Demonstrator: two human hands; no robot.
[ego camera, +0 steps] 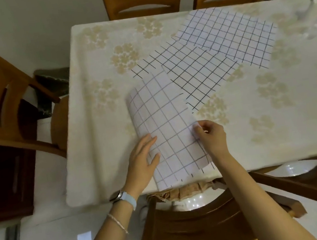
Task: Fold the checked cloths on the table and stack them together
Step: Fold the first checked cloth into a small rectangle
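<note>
Our left hand (pixel 143 159) is flat, fingers straight, on the left side of the white grey-checked folded cloth (pixel 166 122) at the near edge of the cream floral-covered table (pixel 97 129). Our right hand (pixel 211 136) pinches that cloth's right edge. A white black-checked middle cloth (pixel 193 72) lies mid-table, overlapped by the white checked far cloth (pixel 229 34) toward the table's far right.

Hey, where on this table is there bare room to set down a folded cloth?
Bare table runs along the left edge, beside the left hand. A second patch lies at the right front, past the right hand pinching the near cloth, nearer than the spread cloths. The middle is crowded with overlapping cloths.
</note>
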